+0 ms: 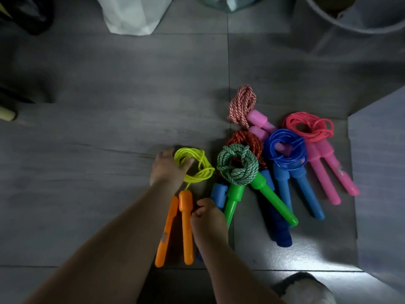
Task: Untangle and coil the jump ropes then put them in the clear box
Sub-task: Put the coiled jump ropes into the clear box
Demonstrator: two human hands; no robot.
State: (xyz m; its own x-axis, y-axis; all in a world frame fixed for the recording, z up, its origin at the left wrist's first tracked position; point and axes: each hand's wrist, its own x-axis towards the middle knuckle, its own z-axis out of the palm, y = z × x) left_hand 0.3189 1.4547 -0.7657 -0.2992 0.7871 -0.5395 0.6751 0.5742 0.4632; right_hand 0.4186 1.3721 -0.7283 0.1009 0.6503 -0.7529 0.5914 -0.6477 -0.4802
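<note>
A yellow rope (200, 166) coiled into loops lies on the grey floor, joined to two orange handles (185, 227) that lie side by side. My left hand (167, 166) grips the yellow coil with fingers through its loops. My right hand (208, 218) is curled beside the upper end of the right orange handle; whether it touches the handle I cannot tell. To the right lie several coiled ropes: green-and-white with green handles (237, 164), blue with blue handles (285, 148), pink with pink handles (309, 126), red braided (242, 104), and an orange-red one (247, 139).
A grey box or panel edge (377, 172) stands at the right. A white bag (131, 14) and a clear container (359, 16) sit at the far side. My shoe (304, 288) shows at the bottom right. Bare floor lies to the left.
</note>
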